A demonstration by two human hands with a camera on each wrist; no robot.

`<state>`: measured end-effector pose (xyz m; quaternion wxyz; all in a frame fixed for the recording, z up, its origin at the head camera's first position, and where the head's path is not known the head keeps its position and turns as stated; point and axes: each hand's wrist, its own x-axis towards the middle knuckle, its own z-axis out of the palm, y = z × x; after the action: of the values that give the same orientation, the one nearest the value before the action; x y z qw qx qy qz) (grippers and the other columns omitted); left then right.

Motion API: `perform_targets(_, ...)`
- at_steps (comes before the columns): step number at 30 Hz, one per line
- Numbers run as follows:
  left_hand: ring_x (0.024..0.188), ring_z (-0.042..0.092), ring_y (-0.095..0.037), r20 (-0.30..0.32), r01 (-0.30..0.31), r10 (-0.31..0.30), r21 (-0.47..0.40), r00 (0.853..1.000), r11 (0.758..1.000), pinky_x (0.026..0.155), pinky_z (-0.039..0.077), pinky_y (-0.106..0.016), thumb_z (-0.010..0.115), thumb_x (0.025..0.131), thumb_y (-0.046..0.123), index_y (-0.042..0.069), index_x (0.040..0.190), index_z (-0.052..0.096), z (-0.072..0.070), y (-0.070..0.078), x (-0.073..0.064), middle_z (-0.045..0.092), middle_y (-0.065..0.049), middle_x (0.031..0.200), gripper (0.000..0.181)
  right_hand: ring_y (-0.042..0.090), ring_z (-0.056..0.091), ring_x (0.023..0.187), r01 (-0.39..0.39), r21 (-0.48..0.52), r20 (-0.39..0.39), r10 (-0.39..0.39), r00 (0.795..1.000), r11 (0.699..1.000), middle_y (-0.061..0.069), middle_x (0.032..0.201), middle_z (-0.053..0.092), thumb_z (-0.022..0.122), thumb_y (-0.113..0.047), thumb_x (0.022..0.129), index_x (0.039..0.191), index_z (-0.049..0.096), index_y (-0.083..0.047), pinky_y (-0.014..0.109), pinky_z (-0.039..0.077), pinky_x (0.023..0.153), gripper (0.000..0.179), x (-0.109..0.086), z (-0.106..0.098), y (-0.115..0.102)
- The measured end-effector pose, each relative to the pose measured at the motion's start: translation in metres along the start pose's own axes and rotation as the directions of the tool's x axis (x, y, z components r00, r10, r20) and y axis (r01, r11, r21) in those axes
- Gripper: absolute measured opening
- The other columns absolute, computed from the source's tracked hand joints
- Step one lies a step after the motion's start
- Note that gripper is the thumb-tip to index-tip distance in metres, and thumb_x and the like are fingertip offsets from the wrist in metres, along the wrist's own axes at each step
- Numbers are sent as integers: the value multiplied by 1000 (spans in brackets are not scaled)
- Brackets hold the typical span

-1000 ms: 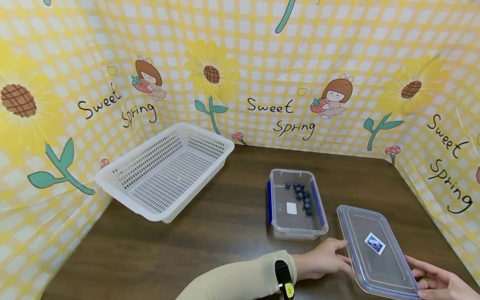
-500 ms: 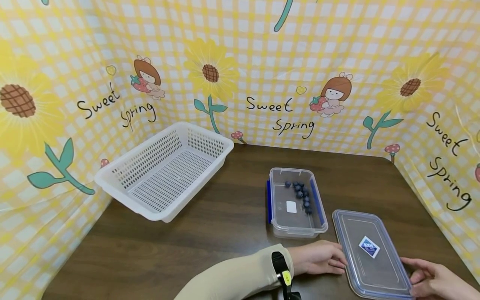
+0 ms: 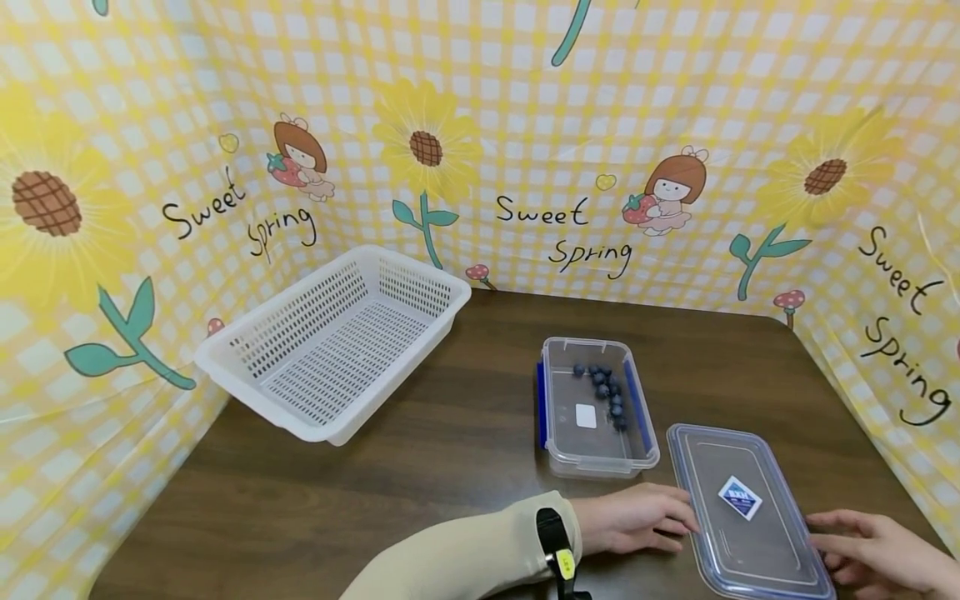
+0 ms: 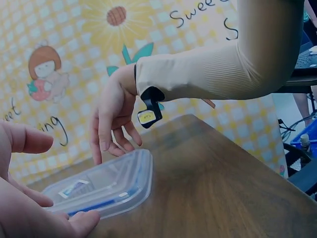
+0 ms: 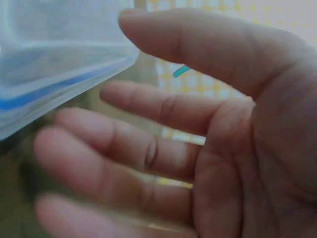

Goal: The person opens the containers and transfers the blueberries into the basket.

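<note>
A clear plastic lid (image 3: 750, 546) with a blue seal and a blue-and-white sticker lies on the table at the front right. My left hand (image 3: 637, 517) is at the lid's left edge, its fingers relaxed. Across from it, my right hand (image 3: 885, 550) has loosely bent fingers beside the right edge. In the right wrist view those fingers (image 5: 133, 99) are spread, with nothing between them. Behind the left hand stands the clear food container (image 3: 600, 461) with blue side clips. Several blueberries (image 3: 602, 390) lie inside it, mostly toward its right side.
A white perforated plastic basket (image 3: 341, 367) stands at the back left of the dark wooden table (image 3: 300, 500). Yellow checked cloth (image 3: 525, 125) closes off the back and sides.
The lid, held raised by both hands one second ago, has come down onto the table, slightly nearer me. Both hands' fingers have loosened from its edges. Container and basket have stayed put.
</note>
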<state>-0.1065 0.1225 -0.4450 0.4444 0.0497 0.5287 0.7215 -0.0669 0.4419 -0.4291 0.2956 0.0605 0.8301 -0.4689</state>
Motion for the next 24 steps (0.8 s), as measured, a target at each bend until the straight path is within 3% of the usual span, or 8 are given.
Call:
perform_targets(5,124,53,-34,54,-20,20,12,998,1000,106,45,-51,51,85,-8,-5,146,39,-8,13,-13,57,-16,131,62,17,65,64,16,-109,-110,-28,994,994,2,80,63,53,-30,104,137,26,21,33,59,54,67,0,-3,-26)
perform_targets(9,126,50,-40,100,-57,53,36,994,998,108,42,-53,49,88,-10,-4,148,36,-12,31,-23,50,-20,138,62,22,69,69,120,-88,-189,-135,973,989,8,86,70,54,-26,104,138,26,22,38,62,59,65,9,-2,-48)
perform_targets(11,127,49,-42,116,-81,75,49,990,996,109,41,-53,48,89,-11,-4,149,35,-14,41,-26,47,-21,141,62,24,70,71,201,-35,-222,-204,954,979,10,88,71,55,-20,104,132,48,14,40,62,62,44,15,0,-57)
perform_targets(13,127,50,-42,119,-108,99,68,988,992,109,42,-52,49,89,-13,-3,149,36,-16,52,-29,48,-20,140,62,25,71,71,297,23,-247,-283,927,955,9,88,71,54,-13,104,123,64,-9,40,63,64,22,22,1,-66)
perform_targets(16,127,51,-40,130,-147,134,102,983,984,108,44,-48,50,92,-11,-2,149,37,-24,68,-32,51,-16,136,60,22,71,70,420,102,-269,-382,884,902,4,87,71,53,-6,103,106,63,-44,38,62,63,39,33,3,-81)
perform_targets(19,126,51,-39,139,-192,175,120,975,974,106,46,-46,50,93,-12,-1,150,35,-34,83,-34,54,-14,131,60,20,72,71,498,162,-276,-446,852,852,0,87,72,52,-6,104,108,65,-44,35,62,63,40,43,9,-98)
perform_targets(21,125,52,-39,137,-221,204,126,969,967,105,47,-45,51,93,-14,-2,151,34,-44,91,-35,54,-14,128,61,20,72,72,532,236,-264,-473,841,814,2,88,72,52,-5,104,110,66,-39,34,62,64,37,52,14,-107)
perform_targets(24,128,48,-43,132,-249,233,126,964,960,106,46,-46,50,94,-15,-2,152,31,-61,104,-35,49,-23,135,63,21,72,75,555,352,-207,-515,832,754,4,92,71,49,-4,104,114,67,-34,34,62,67,36,67,23,-117)
